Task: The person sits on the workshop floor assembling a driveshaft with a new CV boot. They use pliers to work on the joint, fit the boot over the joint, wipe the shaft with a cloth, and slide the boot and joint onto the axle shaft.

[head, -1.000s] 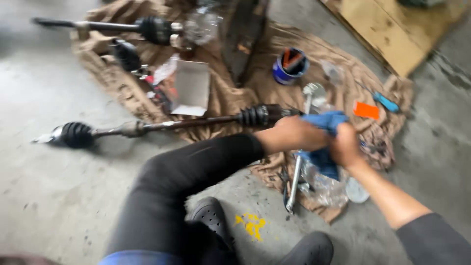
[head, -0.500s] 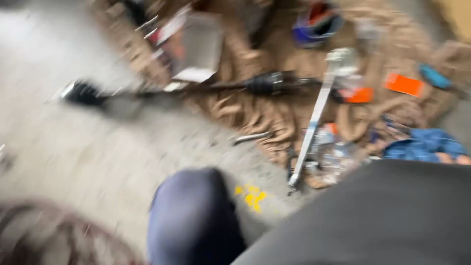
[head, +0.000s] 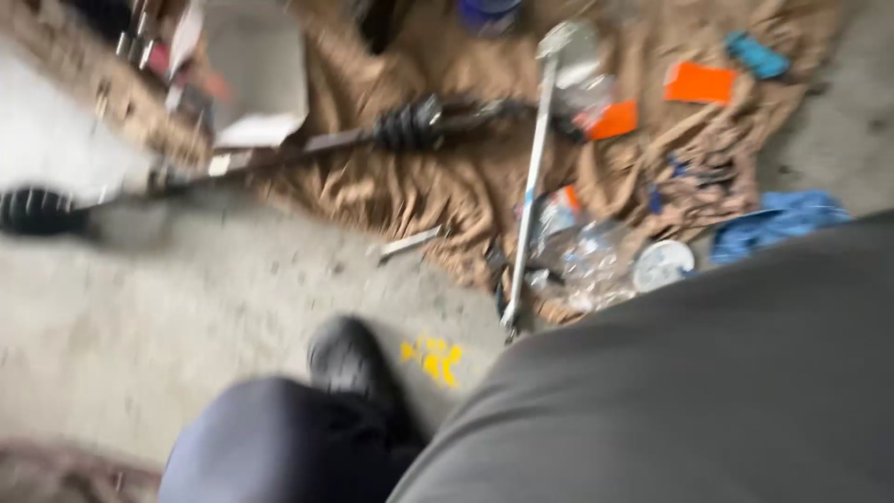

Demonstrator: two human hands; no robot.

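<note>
- Neither of your hands shows here; a broad grey sleeve (head: pixel 708 391) fills the lower right and hides them, so you cannot tell whether they are open or closed on anything.
- The crumpled blue cloth (head: pixel 780 224) lies at the right edge of the brown cloth, just above the sleeve and partly cut off by it.
- The long black axle shaft with a ribbed rubber boot (head: pixel 410 126) lies across the wrinkled brown ground cloth (head: pixel 428 186), its far end with a second dark boot (head: pixel 37 210) out on the bare concrete floor (head: pixel 186 307).
- A long silver bar tool (head: pixel 531 186) crosses the shaft near its right end and runs down to the cloth's lower edge.
- Beside the bar's lower half sit crumpled clear plastic wrapping (head: pixel 582 265) and a round white lid (head: pixel 663 264).
- A short loose metal piece (head: pixel 408 244) lies on the floor just off the cloth.
- Your dark trouser knee (head: pixel 279 438) and black shoe (head: pixel 346 359) stand at bottom centre, next to a yellow paint mark (head: pixel 433 359) on the floor.
- Two flat orange rectangles (head: pixel 698 82) lie on the upper right of the cloth, a small blue item (head: pixel 756 54) beyond them.
- An open whitish box (head: pixel 253 79) sits at upper left, touching the shaft.
- Everything is motion-blurred; labels cannot be made out.
</note>
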